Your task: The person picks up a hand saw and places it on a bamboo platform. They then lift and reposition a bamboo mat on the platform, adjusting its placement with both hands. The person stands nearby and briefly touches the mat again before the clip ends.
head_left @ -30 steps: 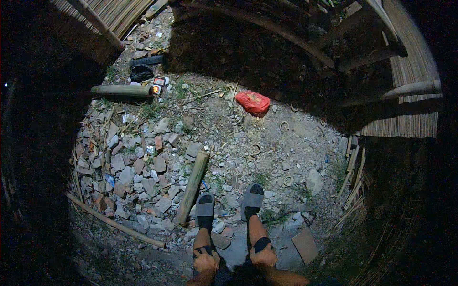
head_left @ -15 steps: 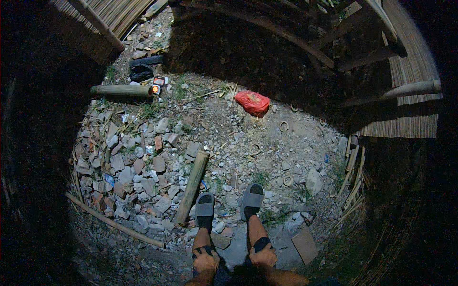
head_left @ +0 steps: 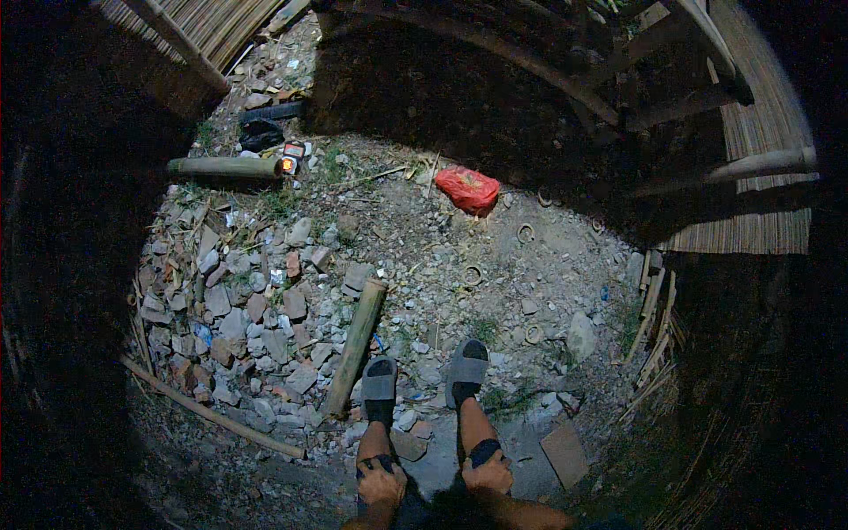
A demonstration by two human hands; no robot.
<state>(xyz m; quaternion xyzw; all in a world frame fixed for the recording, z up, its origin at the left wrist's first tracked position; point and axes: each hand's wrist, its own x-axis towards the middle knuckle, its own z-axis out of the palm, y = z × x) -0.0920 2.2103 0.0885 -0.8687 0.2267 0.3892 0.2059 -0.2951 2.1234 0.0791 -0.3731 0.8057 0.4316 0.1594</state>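
Note:
My left hand (head_left: 382,484) rests on my left lower leg with its fingers curled over a dark trouser leg (head_left: 376,463). On the other leg, my right hand (head_left: 488,473) is closed over the matching dark cloth (head_left: 484,452). Bare shin shows below both hems. My feet are in grey open-toed slides, the left slide (head_left: 379,380) and the right slide (head_left: 468,364) standing apart on stony ground. Just left of the left slide lies a thick bamboo piece (head_left: 355,349), touched by neither hand.
Broken bricks and stones (head_left: 238,322) cover the left side. Farther off lie a red plastic bag (head_left: 468,191), another bamboo piece (head_left: 225,168), a black bag (head_left: 261,135) and a small glowing device (head_left: 290,164). A flat brown slab (head_left: 564,455) lies right of my legs. Bamboo poles (head_left: 503,53) frame the back.

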